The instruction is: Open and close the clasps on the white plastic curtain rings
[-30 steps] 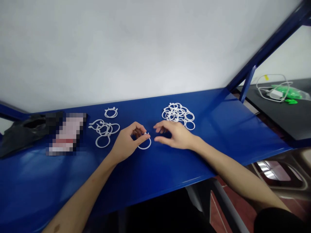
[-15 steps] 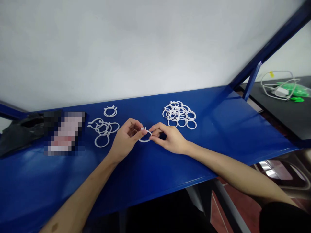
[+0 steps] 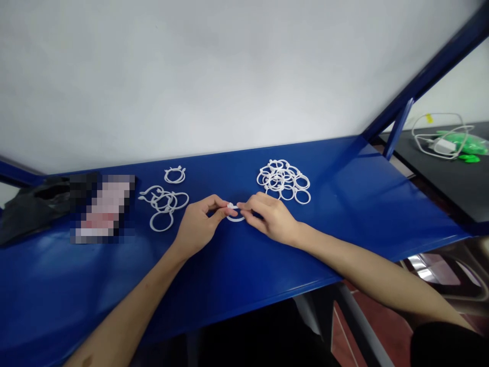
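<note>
Between my hands is a white plastic ring [image 3: 236,219] with a small clasp on its upper left. My left hand [image 3: 202,221] pinches the ring by the clasp between thumb and fingers. On the opposite side my right hand [image 3: 268,216] grips the ring's edge, its fingers partly hiding it. A pile of white rings [image 3: 282,178] lies beyond my right hand. To the left lies a looser group of similar rings [image 3: 161,220], some with their ends sticking out. Behind that group sit a few more rings [image 3: 174,176], stacked together.
The blue table [image 3: 244,275] runs along a pale wall [image 3: 229,76]. A black bag [image 3: 26,209] and a blurred-out flat object [image 3: 105,206] lie at the left. On a dark surface at the right are a white cable with a charger [image 3: 445,147] and a green bag [image 3: 469,142].
Both hands have shifted slightly right with the ring. My right fingers have moved over its upper edge, and the ring appears tilted flatter. The piles stay as they were.
</note>
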